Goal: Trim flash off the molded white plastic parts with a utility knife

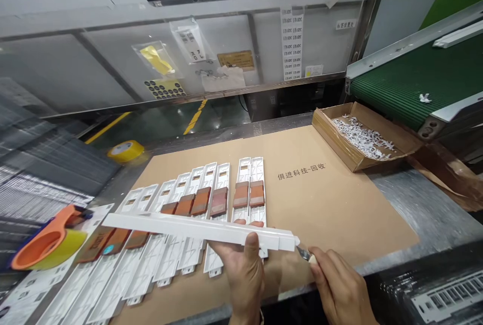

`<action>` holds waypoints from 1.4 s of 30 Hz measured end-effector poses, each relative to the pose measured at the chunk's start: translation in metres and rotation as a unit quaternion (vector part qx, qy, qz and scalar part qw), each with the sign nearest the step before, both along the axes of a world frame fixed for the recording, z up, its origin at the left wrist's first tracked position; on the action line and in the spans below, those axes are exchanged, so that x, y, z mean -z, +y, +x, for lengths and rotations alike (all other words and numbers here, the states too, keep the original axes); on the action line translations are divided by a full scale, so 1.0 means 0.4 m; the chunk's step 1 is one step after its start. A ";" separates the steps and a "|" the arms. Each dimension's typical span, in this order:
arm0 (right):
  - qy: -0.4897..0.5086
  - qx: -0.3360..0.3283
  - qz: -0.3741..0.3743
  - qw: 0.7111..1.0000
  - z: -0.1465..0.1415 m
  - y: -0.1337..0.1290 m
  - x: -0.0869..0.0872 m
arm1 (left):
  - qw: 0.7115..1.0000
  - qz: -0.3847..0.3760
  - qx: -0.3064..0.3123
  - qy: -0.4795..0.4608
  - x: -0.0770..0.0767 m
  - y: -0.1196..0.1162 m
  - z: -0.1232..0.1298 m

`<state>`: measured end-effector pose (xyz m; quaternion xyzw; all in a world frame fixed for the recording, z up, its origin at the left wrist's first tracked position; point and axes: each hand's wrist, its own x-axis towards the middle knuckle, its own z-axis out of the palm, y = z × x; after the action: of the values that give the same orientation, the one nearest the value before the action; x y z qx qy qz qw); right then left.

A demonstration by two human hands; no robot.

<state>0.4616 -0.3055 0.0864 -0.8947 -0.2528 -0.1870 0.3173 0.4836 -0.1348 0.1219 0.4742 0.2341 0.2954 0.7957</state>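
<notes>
A long white plastic strip lies across my left hand, whose thumb and fingers close round it near its right end. My right hand grips a small knife by its pale handle. The metal blade reaches the right tip of the strip, and I cannot tell whether it touches. Beneath and behind the strip, several white plastic parts lie side by side on the cardboard sheet. Reddish-brown blocks rest across them.
An open cardboard box of small white scraps stands at the back right, beside a green conveyor belt. An orange and yellow tape dispenser is at the left, with a yellow tape roll behind it. A clear panel edges the back.
</notes>
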 end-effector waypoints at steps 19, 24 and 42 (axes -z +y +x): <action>-0.022 0.026 -0.049 0.998 0.010 -0.009 -0.004 | 0.999 0.010 -0.021 0.039 -0.034 -0.028 0.005; -0.001 0.086 -0.038 0.996 0.032 -0.033 0.000 | 0.999 -0.026 -0.004 0.041 -0.022 -0.024 0.003; 0.051 0.148 -0.038 0.987 0.125 -0.240 0.048 | 0.968 -0.026 0.229 0.099 0.266 -0.223 -0.070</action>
<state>0.5116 -0.4014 0.0672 -0.9421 -0.1076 -0.1759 0.2644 0.4555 -0.2240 0.0155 0.5209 0.2048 0.0510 0.8271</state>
